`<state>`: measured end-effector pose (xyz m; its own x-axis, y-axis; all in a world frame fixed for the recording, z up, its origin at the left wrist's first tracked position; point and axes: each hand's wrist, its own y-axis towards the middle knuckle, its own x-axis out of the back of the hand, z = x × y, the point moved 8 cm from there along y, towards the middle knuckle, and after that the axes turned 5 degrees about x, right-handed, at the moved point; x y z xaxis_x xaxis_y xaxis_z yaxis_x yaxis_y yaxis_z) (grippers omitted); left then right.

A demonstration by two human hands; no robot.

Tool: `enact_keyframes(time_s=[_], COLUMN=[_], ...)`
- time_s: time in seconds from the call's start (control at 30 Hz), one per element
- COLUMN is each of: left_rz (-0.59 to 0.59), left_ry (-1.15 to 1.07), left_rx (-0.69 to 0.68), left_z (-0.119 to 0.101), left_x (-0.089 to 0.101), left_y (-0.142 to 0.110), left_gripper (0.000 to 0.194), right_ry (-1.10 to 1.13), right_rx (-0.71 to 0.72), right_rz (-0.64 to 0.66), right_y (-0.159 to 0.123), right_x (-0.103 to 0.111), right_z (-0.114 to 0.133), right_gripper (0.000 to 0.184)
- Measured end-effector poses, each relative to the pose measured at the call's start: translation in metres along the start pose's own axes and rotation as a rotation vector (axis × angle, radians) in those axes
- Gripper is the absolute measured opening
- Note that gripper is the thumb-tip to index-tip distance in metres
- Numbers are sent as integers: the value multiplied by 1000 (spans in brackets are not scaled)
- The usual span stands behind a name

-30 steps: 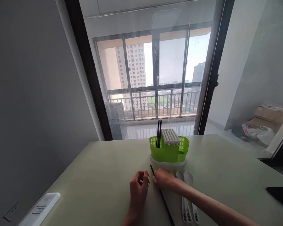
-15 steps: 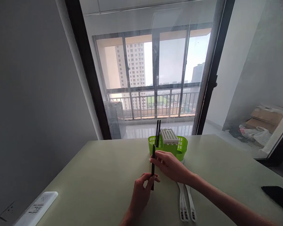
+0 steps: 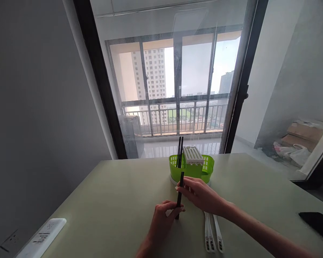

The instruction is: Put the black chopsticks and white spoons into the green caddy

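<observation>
Slim black chopsticks (image 3: pixel 179 197), one or a close pair (count unclear), held in both hands just short of the basket; long axis near upright, top leaning slightly right; lower end's contact with the worktop not discernible. Left hand (image 3: pixel 163 215): fingers closed around the lower part. Right hand (image 3: pixel 197 192): fingers narrowed on the upper part, the hand nearer the basket. Directly beyond the upper end: bright green, plastic-looking oval basket (image 3: pixel 190 175) with latticed ends, a white slotted rack (image 3: pixel 193 156) at its centre, and further thin black chopsticks (image 3: pixel 180 152) upright in its left compartment. Under and beside the right forearm: long-handled white spoons (image 3: pixel 210 233), partly hidden. Support: smooth pale-green worktop (image 3: pixel 110 200).
</observation>
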<state>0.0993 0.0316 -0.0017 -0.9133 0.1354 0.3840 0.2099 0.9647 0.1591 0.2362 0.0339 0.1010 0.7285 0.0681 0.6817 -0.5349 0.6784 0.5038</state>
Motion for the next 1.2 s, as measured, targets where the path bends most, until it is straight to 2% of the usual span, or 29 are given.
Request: enact_keyframes(time_s=[0.1,0.27,0.4,0.5,0.6,0.77,0.87,0.93,1.0,1.2], left_rz=[12,35,54,89,85,103,108,110,114,109], left_ry=[17,-2,8,35,20,-23,8,25,41,73], left_rx=[31,55,131,136,139,152,121,113,113,99], left_z=[2,8,18,22,25,29,29,29,29,25], left_x=[0,-2,-4,-7,-7,-11,-12,-12,-12,-12], left_y=[1,1,2,2,1,0,1,2,2,1], left_gripper=[20,23,22,21,21,28,30,30,31,34], right_ry=[15,71,148,169,197,99,-17,-99,-158,-124], right_rx=[-39,-123,-140,-141,-117,-75,-59,-45,-54,-167], right_rz=[-46,-228,-208,-207,-254,-408,-515,-547,-526,-323], right_y=[0,8,17,24,34,65,85,98,111,137], right_x=[10,41,49,61,94,175,205,207,196,132], right_z=[1,4,4,3,7,19,17,9,-6,-69], right_gripper=[29,30,36,40,42,45,45,42,39,34])
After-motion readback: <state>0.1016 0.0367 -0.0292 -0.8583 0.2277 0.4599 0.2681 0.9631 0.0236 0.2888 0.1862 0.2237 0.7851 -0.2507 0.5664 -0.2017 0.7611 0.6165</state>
